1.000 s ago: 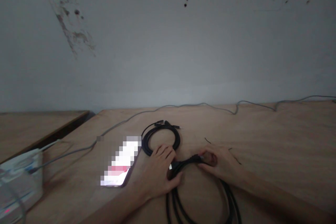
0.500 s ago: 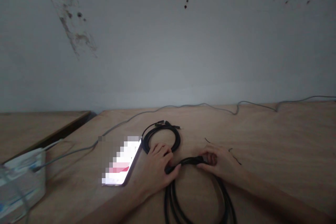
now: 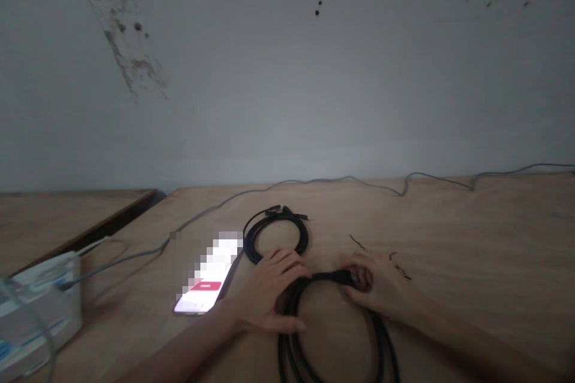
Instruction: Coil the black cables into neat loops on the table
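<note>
A large coil of black cable [image 3: 335, 335] lies on the wooden table [image 3: 471, 233] in front of me. My left hand [image 3: 269, 290] grips the coil's upper left side, fingers curled around the strands. My right hand [image 3: 375, 281] is closed on the top of the same coil, pinching the cable. A smaller black cable coil [image 3: 275, 234] lies just beyond my left hand, with its plug ends at its far side.
A lit phone [image 3: 204, 284] lies left of my left hand. A thin grey wire [image 3: 341, 179] runs along the table's far edge by the wall. A white box [image 3: 38, 305] with cables sits at the left. Small dark wire scraps [image 3: 399, 269] lie right of my right hand.
My left hand has slid down the large coil's left side and wrapped around the strands. The coil's top has been gathered tighter between my hands. The right hand has barely moved.
</note>
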